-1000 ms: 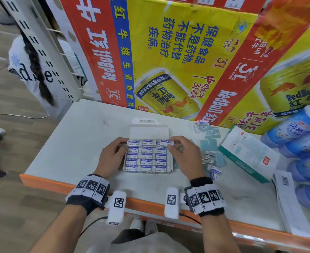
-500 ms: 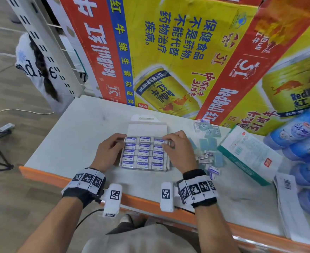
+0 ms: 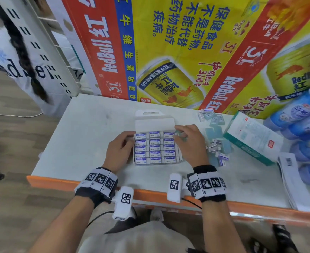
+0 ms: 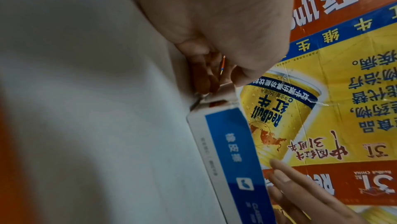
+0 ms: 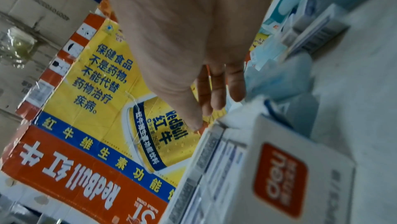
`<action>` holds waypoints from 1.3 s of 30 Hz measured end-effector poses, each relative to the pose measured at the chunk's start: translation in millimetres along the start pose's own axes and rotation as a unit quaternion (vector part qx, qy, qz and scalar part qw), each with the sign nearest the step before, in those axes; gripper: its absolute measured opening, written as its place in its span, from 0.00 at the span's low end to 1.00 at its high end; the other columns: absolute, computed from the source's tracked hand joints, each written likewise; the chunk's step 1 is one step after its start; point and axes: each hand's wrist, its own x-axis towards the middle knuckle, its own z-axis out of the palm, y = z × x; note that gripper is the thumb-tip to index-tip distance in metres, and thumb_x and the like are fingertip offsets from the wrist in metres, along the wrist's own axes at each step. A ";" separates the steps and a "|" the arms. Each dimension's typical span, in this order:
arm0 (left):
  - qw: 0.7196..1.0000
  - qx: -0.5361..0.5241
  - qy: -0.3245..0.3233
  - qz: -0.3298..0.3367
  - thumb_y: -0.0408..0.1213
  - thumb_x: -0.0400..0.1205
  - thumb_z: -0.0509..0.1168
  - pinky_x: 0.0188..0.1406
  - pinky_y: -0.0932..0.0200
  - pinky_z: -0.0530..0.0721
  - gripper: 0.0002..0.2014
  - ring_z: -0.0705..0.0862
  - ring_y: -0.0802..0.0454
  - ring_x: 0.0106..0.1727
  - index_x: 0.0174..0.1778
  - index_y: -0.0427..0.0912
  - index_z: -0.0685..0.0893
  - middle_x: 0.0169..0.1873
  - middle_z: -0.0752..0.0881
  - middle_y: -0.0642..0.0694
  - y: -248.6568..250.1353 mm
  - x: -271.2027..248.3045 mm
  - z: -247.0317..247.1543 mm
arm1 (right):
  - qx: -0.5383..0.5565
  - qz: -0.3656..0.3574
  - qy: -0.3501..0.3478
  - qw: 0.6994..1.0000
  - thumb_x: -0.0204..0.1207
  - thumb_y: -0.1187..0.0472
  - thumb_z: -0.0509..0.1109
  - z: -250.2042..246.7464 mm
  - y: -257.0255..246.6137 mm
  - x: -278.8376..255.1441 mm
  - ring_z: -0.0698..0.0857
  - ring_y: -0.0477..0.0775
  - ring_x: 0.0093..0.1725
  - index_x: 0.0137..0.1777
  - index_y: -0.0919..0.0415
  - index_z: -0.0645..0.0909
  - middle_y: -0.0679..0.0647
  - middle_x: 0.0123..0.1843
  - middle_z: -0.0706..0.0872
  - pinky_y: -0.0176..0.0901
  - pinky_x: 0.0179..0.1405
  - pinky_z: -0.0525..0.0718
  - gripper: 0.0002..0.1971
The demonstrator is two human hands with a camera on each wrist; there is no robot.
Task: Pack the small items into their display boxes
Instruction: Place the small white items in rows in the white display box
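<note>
A white display box [image 3: 155, 147] lies on the table [image 3: 88, 136], filled with rows of blue-and-white erasers, its lid flap [image 3: 154, 125] open at the far side. My left hand [image 3: 120, 148] holds the box's left far corner, fingers curled against the wall; the left wrist view shows the left hand [image 4: 214, 75] pinching there beside the box's blue side [image 4: 232, 142]. My right hand [image 3: 189, 141] grips the right far corner. In the right wrist view the right hand [image 5: 206, 109] has its thumb on the box [image 5: 279, 168] and its fingers outside the wall.
Loose pale-blue erasers [image 3: 216, 141] lie scattered right of the box. Further right are a white-and-green carton [image 3: 251, 136], blue wrapped packs [image 3: 305, 125] and a paper stack [image 3: 293, 179]. A Red Bull cardboard wall [image 3: 168, 52] backs the table. A person [image 3: 22, 61] stands at the far left.
Both hands stay at the box's sides. My right hand's fingers have slid from over the far row of erasers to the far right corner.
</note>
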 end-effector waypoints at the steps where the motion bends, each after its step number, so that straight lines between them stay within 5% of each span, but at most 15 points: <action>1: 1.000 0.003 -0.002 0.008 0.43 0.76 0.56 0.46 0.64 0.79 0.12 0.85 0.60 0.46 0.50 0.57 0.83 0.43 0.88 0.58 -0.1 -0.2 -0.1 | -0.002 -0.001 0.023 1.000 0.76 0.63 0.69 -2.4 -0.5 -2.7 0.79 0.45 0.48 0.60 0.57 0.83 0.50 0.54 0.77 0.33 0.55 0.75 0.12; 6: 1.000 0.012 -0.006 0.018 0.44 0.76 0.56 0.44 0.70 0.76 0.14 0.84 0.62 0.46 0.53 0.53 0.85 0.44 0.89 0.56 -0.4 0.6 -0.7 | -0.034 0.035 0.095 0.994 0.76 0.67 0.66 -26.5 13.0 -18.7 0.79 0.46 0.43 0.54 0.61 0.85 0.57 0.52 0.84 0.31 0.48 0.72 0.10; 12: 1.000 -0.002 0.006 0.008 0.42 0.78 0.58 0.37 0.71 0.79 0.11 0.84 0.67 0.39 0.50 0.56 0.85 0.41 0.89 0.58 -1.4 -0.1 2.2 | -0.105 0.100 0.063 0.987 0.73 0.70 0.64 -56.7 42.0 -34.2 0.80 0.45 0.45 0.54 0.60 0.86 0.55 0.53 0.87 0.18 0.40 0.65 0.13; 17: 1.000 0.002 0.017 0.003 0.47 0.74 0.56 0.38 0.60 0.82 0.13 0.84 0.67 0.40 0.49 0.59 0.84 0.40 0.89 0.61 -2.1 0.4 4.2 | -0.128 0.100 -0.039 0.986 0.68 0.67 0.72 -63.6 46.1 -31.6 0.80 0.51 0.53 0.57 0.55 0.85 0.56 0.58 0.79 0.33 0.54 0.72 0.17; 20: 0.999 0.012 0.031 0.005 0.47 0.74 0.57 0.41 0.66 0.77 0.12 0.83 0.71 0.43 0.46 0.64 0.83 0.41 0.88 0.64 -1.1 -0.4 5.0 | -0.178 0.114 -0.092 0.973 0.67 0.63 0.74 -61.8 46.1 -25.7 0.76 0.59 0.63 0.67 0.50 0.79 0.58 0.60 0.74 0.50 0.66 0.74 0.26; 24: 0.999 0.014 0.034 -0.004 0.45 0.76 0.57 0.38 0.61 0.80 0.12 0.84 0.67 0.44 0.48 0.63 0.84 0.41 0.88 0.63 1.0 -3.4 6.0 | -0.220 0.113 -0.105 0.963 0.68 0.60 0.75 -54.8 44.6 -17.5 0.75 0.61 0.63 0.68 0.46 0.77 0.57 0.58 0.74 0.54 0.65 0.73 0.27; 28: 0.999 0.008 0.033 -0.011 0.47 0.74 0.55 0.40 0.58 0.82 0.12 0.85 0.64 0.45 0.45 0.67 0.83 0.41 0.88 0.63 4.5 -4.2 6.4 | -0.180 0.105 -0.081 0.975 0.66 0.57 0.78 -53.8 48.2 -13.2 0.78 0.59 0.60 0.63 0.52 0.78 0.57 0.56 0.76 0.57 0.62 0.77 0.24; 32: 0.999 0.005 0.033 -0.024 0.48 0.74 0.55 0.38 0.49 0.87 0.13 0.87 0.56 0.44 0.48 0.64 0.84 0.40 0.89 0.62 3.8 -5.3 6.5 | -0.097 0.093 -0.023 0.991 0.65 0.54 0.79 -54.4 50.7 -10.8 0.81 0.55 0.51 0.54 0.55 0.80 0.55 0.51 0.77 0.51 0.54 0.81 0.19; 36: 0.999 0.004 0.035 -0.024 0.48 0.74 0.55 0.36 0.53 0.86 0.13 0.86 0.62 0.43 0.48 0.65 0.84 0.40 0.89 0.64 5.4 -5.7 5.4 | 0.000 0.103 0.016 0.995 0.66 0.52 0.78 -56.7 46.7 -5.6 0.83 0.46 0.43 0.40 0.49 0.76 0.45 0.41 0.83 0.35 0.36 0.75 0.12; 39: 0.999 0.004 0.034 -0.025 0.48 0.75 0.55 0.38 0.52 0.86 0.14 0.86 0.63 0.44 0.49 0.64 0.84 0.41 0.88 0.64 6.1 -5.9 4.5 | 0.059 0.097 0.020 0.993 0.65 0.54 0.80 -53.5 39.1 -2.7 0.84 0.36 0.38 0.40 0.48 0.76 0.41 0.37 0.85 0.31 0.37 0.80 0.13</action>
